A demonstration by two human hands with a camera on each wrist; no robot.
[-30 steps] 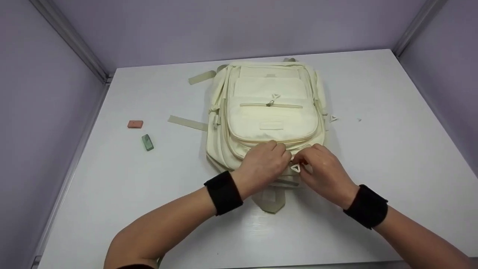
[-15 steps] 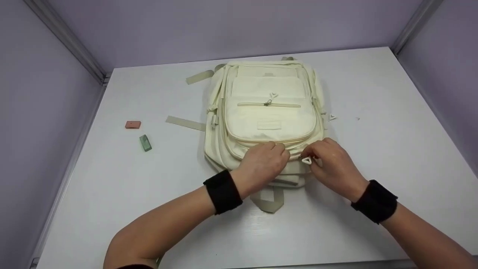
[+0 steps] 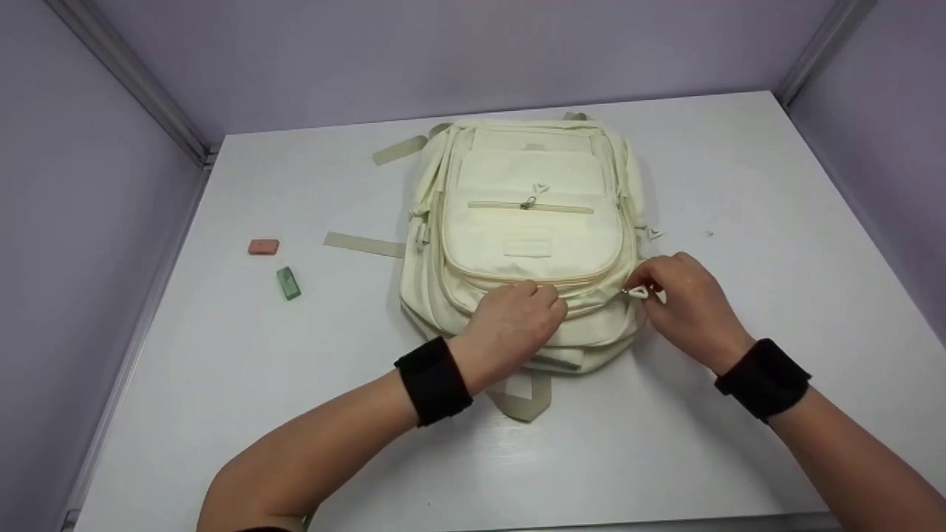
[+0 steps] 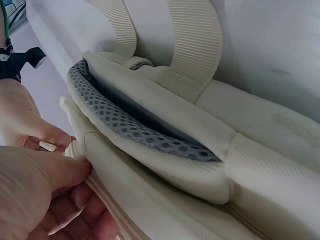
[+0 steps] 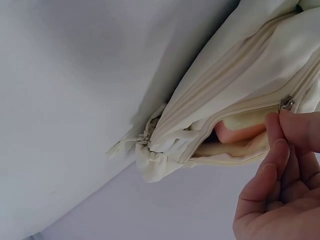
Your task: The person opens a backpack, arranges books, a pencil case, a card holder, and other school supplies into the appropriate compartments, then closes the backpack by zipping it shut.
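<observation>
A cream backpack (image 3: pixel 539 170) lies front up on the table. My left hand (image 3: pixel 514 325) grips the fabric beside a zipper at its near end; the zipper tape (image 4: pixel 112 207) runs past these fingers in the left wrist view. At the near right corner my right hand (image 3: pixel 691 307) pinches a zipper pull with a white triangular tag (image 3: pixel 638 292). The right wrist view shows the metal slider (image 5: pixel 286 103) right at the right fingertips. Beside it the pocket gapes, and a pink-orange and pale yellow object (image 5: pixel 240 132) shows inside.
Left of the backpack lie an orange-red block (image 3: pixel 264 247) and a green block (image 3: pixel 288 283) on the white table (image 3: pixel 222 414). Loose straps (image 3: pixel 363 244) stick out from the bag's left. Another triangular tag (image 3: pixel 654 234) hangs at its right side. Purple walls (image 3: pixel 473 59) surround the table.
My right hand has moved right and away from me along the zipper with the pull, from near the left hand to the bag's right corner. My left hand keeps its grip, shifting slightly left.
</observation>
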